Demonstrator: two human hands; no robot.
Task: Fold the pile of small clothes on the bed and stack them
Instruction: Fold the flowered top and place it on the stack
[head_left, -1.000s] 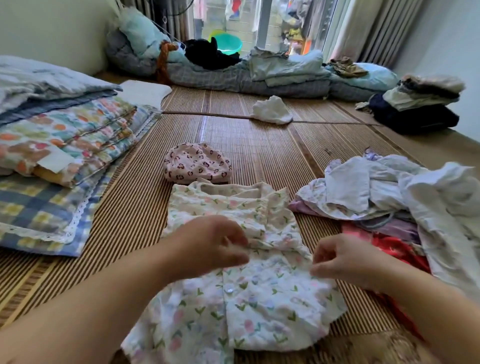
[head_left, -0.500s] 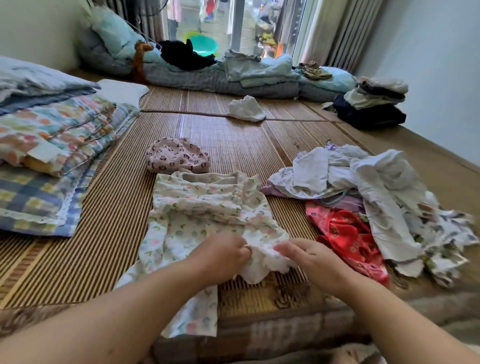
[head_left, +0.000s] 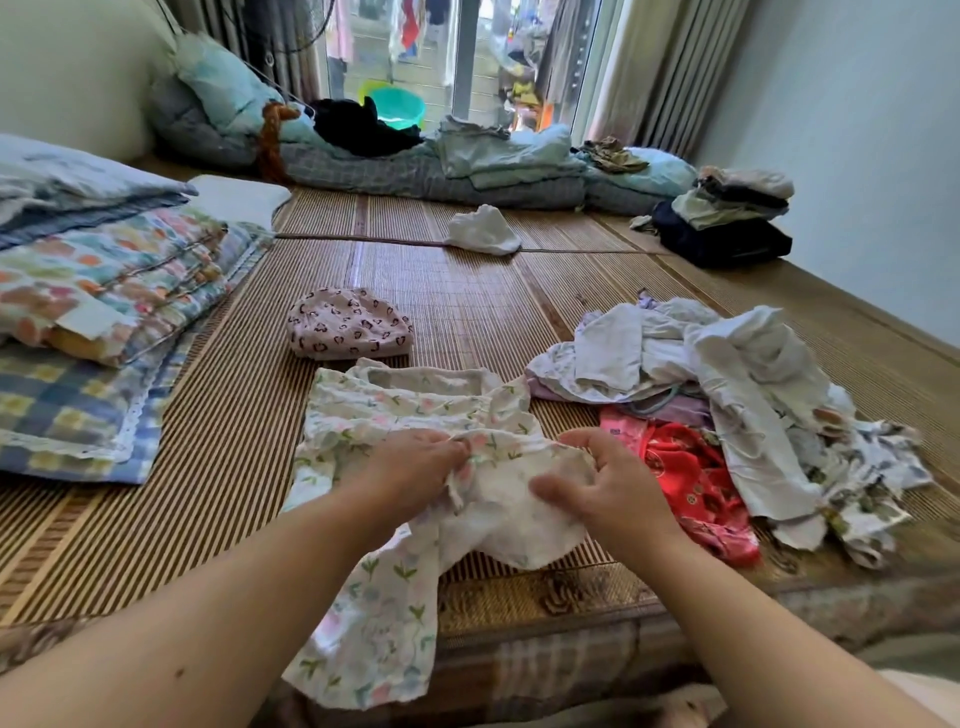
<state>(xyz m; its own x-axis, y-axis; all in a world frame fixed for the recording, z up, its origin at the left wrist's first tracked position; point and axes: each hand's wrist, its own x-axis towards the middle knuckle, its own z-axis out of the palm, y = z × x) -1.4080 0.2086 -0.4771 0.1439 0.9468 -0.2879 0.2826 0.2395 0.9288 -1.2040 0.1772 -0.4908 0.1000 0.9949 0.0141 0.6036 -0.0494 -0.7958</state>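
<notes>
Both of my hands are on the floral top, which lies on the mat straight in front of me. It sits between the folded pink piece beyond it and the unfolded pile to my right. My left hand pinches a bunch of cloth at the middle. My right hand curls round the turned-over right edge, whose pale inner side shows.

I judge I am mid-fold on this one garment, bringing its right side in towards the centre. Next I need to lay that flap flat and smooth it, fold the left side to match, then double the length.

Its neckline points away from me, towards the window. The hem hangs over the bed's near edge, so the long axis runs from me outwards.
</notes>
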